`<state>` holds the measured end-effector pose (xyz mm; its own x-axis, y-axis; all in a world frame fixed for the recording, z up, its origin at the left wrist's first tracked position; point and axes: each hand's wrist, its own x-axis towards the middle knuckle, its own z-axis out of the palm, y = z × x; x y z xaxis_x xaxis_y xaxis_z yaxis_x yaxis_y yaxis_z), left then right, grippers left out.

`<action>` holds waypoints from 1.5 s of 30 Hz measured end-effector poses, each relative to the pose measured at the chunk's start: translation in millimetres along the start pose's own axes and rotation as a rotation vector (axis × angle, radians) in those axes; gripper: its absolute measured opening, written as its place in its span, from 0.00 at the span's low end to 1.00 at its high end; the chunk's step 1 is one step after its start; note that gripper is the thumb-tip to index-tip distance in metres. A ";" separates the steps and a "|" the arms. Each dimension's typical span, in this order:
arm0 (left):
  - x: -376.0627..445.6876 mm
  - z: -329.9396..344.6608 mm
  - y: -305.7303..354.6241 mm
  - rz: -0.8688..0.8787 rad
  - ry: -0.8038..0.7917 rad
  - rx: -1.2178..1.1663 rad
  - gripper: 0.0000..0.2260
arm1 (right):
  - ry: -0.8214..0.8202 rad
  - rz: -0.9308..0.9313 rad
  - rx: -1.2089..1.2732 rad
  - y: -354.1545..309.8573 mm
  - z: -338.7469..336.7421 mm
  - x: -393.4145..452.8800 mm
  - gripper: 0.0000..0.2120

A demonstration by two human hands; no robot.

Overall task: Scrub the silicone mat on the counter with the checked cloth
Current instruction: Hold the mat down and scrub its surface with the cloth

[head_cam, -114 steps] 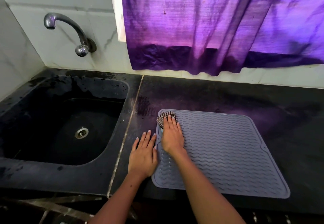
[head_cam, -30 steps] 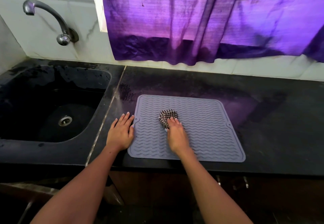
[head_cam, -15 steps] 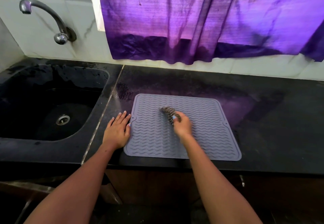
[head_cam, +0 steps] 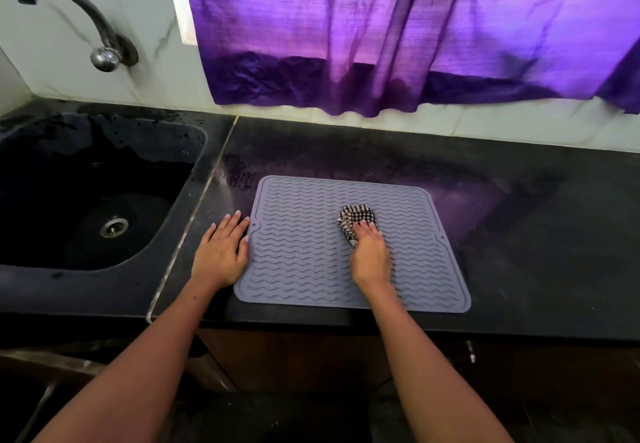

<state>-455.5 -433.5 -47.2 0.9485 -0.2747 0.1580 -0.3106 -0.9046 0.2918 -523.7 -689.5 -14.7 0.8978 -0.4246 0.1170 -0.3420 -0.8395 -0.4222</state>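
Cloth bunched under my right hand, a little right of the mat's middle.

Looking down from the head camera, I have my right hand [head_cam: 369, 252] curled over the checked cloth [head_cam: 356, 219], pinning the wad onto the ribbed silicone mat [head_cam: 304, 252], which lies flat on the black counter [head_cam: 519, 234] beside the sink [head_cam: 86, 193]. Most of the wad pokes out beyond my fingertips, toward the wall. My left hand [head_cam: 221, 252] lies flat with fingers straight, on the counter against the mat's left edge, holding nothing. From the cloth, the widest bare ribbing lies to the left, toward that hand, with a narrower strip to the right. I judge the next stroke should be the right hand's job, the left only bracing the mat.
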 end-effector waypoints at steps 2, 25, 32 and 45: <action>0.3 0.9 -1.3 0.001 -0.002 0.007 0.35 | -0.011 0.001 0.000 0.4 -1.2 4.3 0.28; 0.7 -2.5 -0.6 0.007 -0.005 -0.006 0.35 | 0.104 0.151 0.146 61.2 -28.9 3.9 0.22; -0.2 -3.5 2.4 0.002 -0.003 -0.002 0.35 | 0.073 0.199 0.106 58.2 -34.6 12.4 0.25; 0.4 -1.9 -0.6 -0.006 -0.015 0.008 0.35 | 0.108 0.470 0.427 101.7 -92.3 37.5 0.15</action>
<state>-455.0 -432.4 -45.5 0.9512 -0.2742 0.1417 -0.3045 -0.9088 0.2854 -550.4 -822.1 29.8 0.6386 -0.7646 -0.0873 -0.5316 -0.3563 -0.7684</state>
